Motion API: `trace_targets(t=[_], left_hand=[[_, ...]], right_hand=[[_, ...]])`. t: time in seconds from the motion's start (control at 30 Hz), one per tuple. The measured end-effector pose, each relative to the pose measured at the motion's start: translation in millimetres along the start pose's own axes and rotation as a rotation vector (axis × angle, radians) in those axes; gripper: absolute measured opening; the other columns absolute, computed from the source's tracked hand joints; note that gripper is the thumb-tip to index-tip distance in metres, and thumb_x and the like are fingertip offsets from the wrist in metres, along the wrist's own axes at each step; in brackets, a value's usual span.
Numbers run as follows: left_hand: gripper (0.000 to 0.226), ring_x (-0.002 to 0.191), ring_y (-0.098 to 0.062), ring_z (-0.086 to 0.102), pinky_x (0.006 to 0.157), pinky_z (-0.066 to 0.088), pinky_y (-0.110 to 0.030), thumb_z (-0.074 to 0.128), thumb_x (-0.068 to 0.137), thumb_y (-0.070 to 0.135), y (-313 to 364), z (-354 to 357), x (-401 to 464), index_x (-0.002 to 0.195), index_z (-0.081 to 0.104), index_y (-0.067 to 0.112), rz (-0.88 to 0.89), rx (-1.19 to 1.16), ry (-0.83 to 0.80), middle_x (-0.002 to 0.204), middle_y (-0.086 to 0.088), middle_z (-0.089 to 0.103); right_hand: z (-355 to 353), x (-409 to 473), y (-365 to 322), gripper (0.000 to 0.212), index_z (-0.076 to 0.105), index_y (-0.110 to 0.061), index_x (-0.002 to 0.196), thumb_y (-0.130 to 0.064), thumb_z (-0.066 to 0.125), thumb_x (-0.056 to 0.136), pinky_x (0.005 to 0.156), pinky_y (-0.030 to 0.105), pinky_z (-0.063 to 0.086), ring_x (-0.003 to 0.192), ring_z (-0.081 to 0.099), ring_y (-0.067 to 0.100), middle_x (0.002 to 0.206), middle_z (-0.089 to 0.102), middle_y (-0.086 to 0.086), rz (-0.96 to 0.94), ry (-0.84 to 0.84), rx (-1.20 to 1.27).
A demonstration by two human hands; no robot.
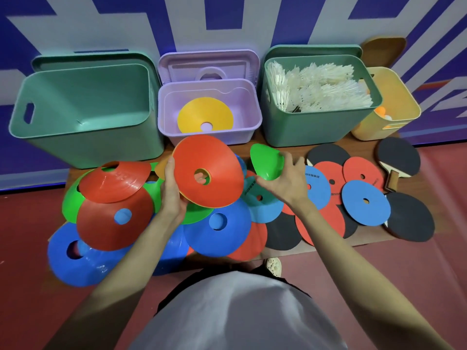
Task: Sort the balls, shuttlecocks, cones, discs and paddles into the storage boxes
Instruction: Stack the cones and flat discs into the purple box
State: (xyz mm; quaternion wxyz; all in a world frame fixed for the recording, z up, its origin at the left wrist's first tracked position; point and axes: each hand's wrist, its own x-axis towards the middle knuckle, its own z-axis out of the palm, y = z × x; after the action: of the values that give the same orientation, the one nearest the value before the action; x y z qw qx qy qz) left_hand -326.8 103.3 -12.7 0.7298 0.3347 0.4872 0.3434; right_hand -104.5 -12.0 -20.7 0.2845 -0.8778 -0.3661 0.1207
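Observation:
My left hand [173, 192] grips a red cone [217, 173] by its rim, tilted up in front of the purple box [249, 130]; a finger shows through its hole. A yellow cone [199, 114] lies inside that box. My right hand [284, 179] holds a green cone [265, 160] on edge just right of the red one. Several red, blue and green cones [113, 215] are piled on the board at the left. Flat red, blue and black discs [365, 202] lie at the right, with a black paddle [399, 156] behind them.
A big green box [83, 145] stands at the back left with nothing visible in it. Another green box [310, 127] holds white shuttlecocks [318, 89]. A yellow box [404, 97] at the far right holds balls. My foot [274, 265] shows below the board's front edge.

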Motion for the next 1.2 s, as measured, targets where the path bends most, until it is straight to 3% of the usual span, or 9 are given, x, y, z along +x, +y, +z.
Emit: trace_targets(t=[0.17,0.23,0.33,0.43,0.5,0.6,0.77,1.03,1.2], left_hand=[[0.056,0.111,-0.019,0.065,0.095,0.052,-0.042,0.040,0.094,0.060,-1,-3,2,0.129,0.059,0.022,0.016,-0.018,0.056,0.119,-0.001,0.069],[0.059,0.109,-0.023,0.065,0.098,0.050,-0.044,0.038,0.093,0.062,-2,-6,0,0.127,0.060,0.018,0.003,-0.019,0.072,0.115,-0.006,0.070],[0.060,0.099,-0.024,0.066,0.099,0.046,-0.041,0.033,0.095,0.062,-4,-9,-4,0.115,0.063,0.014,-0.011,-0.041,0.057,0.107,-0.010,0.069],[0.050,0.114,-0.020,0.061,0.101,0.046,-0.038,0.026,0.100,0.054,-5,-8,-10,0.117,0.062,0.022,-0.019,-0.076,0.091,0.124,-0.004,0.065],[0.050,0.115,-0.023,0.061,0.097,0.049,-0.039,0.028,0.099,0.054,-6,-12,-14,0.116,0.064,0.023,-0.030,-0.098,0.093,0.123,-0.004,0.066],[0.054,0.113,-0.029,0.062,0.093,0.051,-0.049,0.033,0.095,0.057,-9,-21,-18,0.121,0.064,0.021,-0.057,-0.120,0.094,0.120,-0.006,0.068],[0.058,0.115,-0.027,0.061,0.098,0.048,-0.048,0.029,0.097,0.058,-13,-28,-23,0.128,0.060,0.020,-0.100,-0.210,0.084,0.121,-0.006,0.068],[0.060,0.112,-0.037,0.061,0.093,0.051,-0.053,0.029,0.098,0.054,-11,-23,-29,0.127,0.058,0.010,-0.089,-0.394,0.000,0.124,-0.016,0.064],[0.057,0.097,-0.025,0.069,0.073,0.058,-0.037,0.027,0.100,0.053,-7,-22,-37,0.122,0.060,0.012,-0.033,-0.396,0.043,0.111,-0.008,0.071]], right_hand=[[-25,-22,-33,0.060,0.042,-0.017,0.137,-0.048,0.036,0.087,0.085,0.010,0.031,0.099,0.040,0.000,0.114,0.045,0.007,-0.349,0.002,0.360],[-26,-28,-46,0.049,0.048,-0.019,0.131,-0.043,0.028,0.093,0.091,0.014,0.034,0.105,0.045,0.000,0.116,0.052,0.001,-0.406,0.002,0.516],[-14,-31,-64,0.041,0.055,-0.025,0.120,-0.041,0.023,0.098,0.098,0.027,0.041,0.110,0.054,0.007,0.116,0.061,-0.009,-0.223,-0.062,0.770],[5,-32,-68,0.032,0.055,-0.010,0.096,-0.032,0.032,0.102,0.079,0.037,0.042,0.086,0.054,0.018,0.092,0.060,0.005,-0.090,-0.132,0.644],[17,-34,-66,0.024,0.046,-0.013,0.079,-0.025,0.042,0.100,0.070,0.033,0.035,0.075,0.043,0.016,0.078,0.047,0.001,-0.097,-0.159,0.473],[31,-33,-60,0.014,0.055,0.001,0.093,-0.013,0.053,0.094,0.089,0.035,0.040,0.101,0.045,0.027,0.098,0.044,0.011,-0.157,-0.145,0.244],[31,-38,-57,0.051,0.035,0.000,0.135,-0.005,0.056,0.089,0.091,0.025,0.033,0.117,0.044,0.030,0.129,0.044,0.018,-0.146,-0.245,0.269],[47,-34,-55,0.060,0.035,0.000,0.139,-0.011,0.062,0.087,0.087,0.035,0.034,0.114,0.047,0.037,0.123,0.047,0.024,-0.206,-0.351,0.155],[48,-22,-60,0.060,0.043,-0.002,0.134,-0.013,0.071,0.081,0.083,0.022,0.035,0.111,0.053,0.030,0.123,0.057,0.016,-0.291,-0.358,0.249]])
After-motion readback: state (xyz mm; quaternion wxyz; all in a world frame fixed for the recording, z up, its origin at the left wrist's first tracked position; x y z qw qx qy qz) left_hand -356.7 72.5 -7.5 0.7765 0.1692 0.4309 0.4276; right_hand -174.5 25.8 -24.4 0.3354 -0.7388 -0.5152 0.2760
